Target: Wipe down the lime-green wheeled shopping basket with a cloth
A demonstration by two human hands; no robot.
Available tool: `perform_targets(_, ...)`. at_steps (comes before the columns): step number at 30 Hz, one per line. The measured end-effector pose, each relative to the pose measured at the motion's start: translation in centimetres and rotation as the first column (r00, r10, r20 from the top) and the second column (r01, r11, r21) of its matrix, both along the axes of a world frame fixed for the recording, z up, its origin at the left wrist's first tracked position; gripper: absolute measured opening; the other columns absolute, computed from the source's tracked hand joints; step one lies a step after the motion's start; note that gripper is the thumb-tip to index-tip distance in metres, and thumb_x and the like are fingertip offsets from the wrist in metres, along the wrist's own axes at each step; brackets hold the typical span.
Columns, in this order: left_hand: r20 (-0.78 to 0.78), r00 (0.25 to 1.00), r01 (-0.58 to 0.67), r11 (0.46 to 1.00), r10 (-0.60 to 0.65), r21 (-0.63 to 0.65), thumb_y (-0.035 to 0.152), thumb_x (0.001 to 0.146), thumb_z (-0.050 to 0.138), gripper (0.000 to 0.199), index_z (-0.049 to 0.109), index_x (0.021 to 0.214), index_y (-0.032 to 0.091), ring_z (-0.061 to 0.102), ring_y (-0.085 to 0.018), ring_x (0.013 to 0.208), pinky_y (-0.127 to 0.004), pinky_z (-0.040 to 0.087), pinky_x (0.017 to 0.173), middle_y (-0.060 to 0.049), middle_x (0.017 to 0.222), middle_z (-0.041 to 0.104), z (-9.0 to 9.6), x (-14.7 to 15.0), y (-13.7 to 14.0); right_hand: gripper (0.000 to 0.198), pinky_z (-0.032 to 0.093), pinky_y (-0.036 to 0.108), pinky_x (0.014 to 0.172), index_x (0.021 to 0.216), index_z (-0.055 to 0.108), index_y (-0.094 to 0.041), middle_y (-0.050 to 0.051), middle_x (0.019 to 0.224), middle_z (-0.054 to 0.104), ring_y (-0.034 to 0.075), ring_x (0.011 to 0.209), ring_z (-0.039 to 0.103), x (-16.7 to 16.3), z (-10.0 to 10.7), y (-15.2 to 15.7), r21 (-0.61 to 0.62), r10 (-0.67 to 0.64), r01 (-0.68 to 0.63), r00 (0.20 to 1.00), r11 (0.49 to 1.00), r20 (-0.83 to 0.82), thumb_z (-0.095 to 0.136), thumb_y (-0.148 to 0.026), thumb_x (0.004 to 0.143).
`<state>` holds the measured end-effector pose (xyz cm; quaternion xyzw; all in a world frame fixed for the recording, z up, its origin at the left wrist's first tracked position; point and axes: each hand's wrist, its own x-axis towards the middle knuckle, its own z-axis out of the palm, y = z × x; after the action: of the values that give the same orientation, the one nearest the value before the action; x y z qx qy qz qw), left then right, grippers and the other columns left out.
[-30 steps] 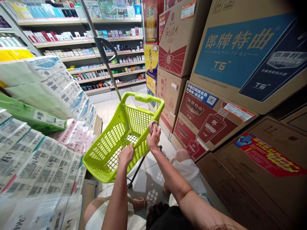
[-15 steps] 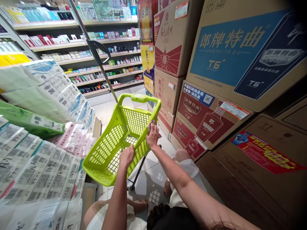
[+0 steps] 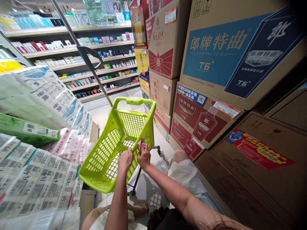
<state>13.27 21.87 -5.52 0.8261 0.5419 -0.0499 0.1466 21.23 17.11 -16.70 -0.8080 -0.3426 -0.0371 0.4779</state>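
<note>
Far left, a yellow pack (image 3: 9, 65) is sitting by stacked white plastic-wrapped packs (image 3: 50, 99); below these a green pack (image 3: 28, 128) is lying crosswise, pink packs (image 3: 63, 145) are showing at its right end, and barcoded packs (image 3: 35, 183) are filling the lower corner. Behind, wall shelves (image 3: 59, 50) are carrying rows of small boxes and bottles. A slanting metal pole (image 3: 69, 30) with a dark loop grip (image 3: 89, 58) is running down behind the lime-green basket (image 3: 97, 153). Basket is standing mid-view, between the packs and the cartons, tilting on a wheeled frame above the tiled floor (image 3: 98, 115); slotted walls, nothing visible inside. Left hand (image 3: 125, 159) is gripping the basket's near side rim, fingers curling over the edge. A sandaled foot (image 3: 141, 209) is resting on the floor below. Right hand (image 3: 144, 157) is working just beside the left, fingers closing on a small greyish-pink cloth (image 3: 141, 144) and pressing it to the same rim, farther along; fingertips partly hidden. A caster (image 3: 157, 149) is poking out right of the basket. Farther right, cartons are towering: a red-star carton (image 3: 161, 41), a blue-panelled T6 carton (image 3: 216, 48) resting above a maroon T8 carton (image 3: 200, 115), and a brown carton (image 3: 254, 182) with a red sticker.
</note>
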Motion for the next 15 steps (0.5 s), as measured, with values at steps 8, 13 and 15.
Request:
perform_targets(8,-0.017,1.000,0.007,1.000,-0.006,0.017,0.044,0.103,0.008,0.072,0.073,0.104,0.013,0.068,-0.030,0.110,-0.039,0.047,0.090,-0.022,0.115,0.072,0.3,0.5,-0.4,0.066,0.047,0.042,0.097,0.140,0.054,-0.015,0.017,0.121,0.059,0.029,0.112,0.055,2.1,0.1,1.8,-0.085,-0.131,0.116,0.972,0.990,-0.193,0.044,0.000,0.077)
perform_targets(13,0.014,1.000,0.010,1.000,-0.010,0.000,0.042,0.103,0.008,0.072,0.073,0.104,0.011,0.068,-0.031,0.111,-0.039,0.047,0.092,-0.023,0.114,0.073,0.4,1.0,-0.6,0.068,0.047,0.039,0.096,0.141,0.054,-0.015,0.015,0.123,0.057,0.027,0.114,0.051,9.4,3.6,3.4,-0.076,-0.083,0.077,0.994,0.994,-0.074,0.044,0.000,0.076)
perform_targets(15,0.019,1.000,0.002,1.000,-0.002,-0.003,0.043,0.103,0.008,0.074,0.073,0.102,0.010,0.068,-0.032,0.111,-0.039,0.047,0.091,-0.024,0.114,0.073,0.5,1.1,-0.8,0.071,0.047,0.037,0.095,0.145,0.050,-0.015,0.014,0.122,0.057,0.027,0.113,0.049,11.0,3.8,3.3,-0.064,-0.037,0.039,0.998,0.997,0.041,0.045,0.000,0.076)
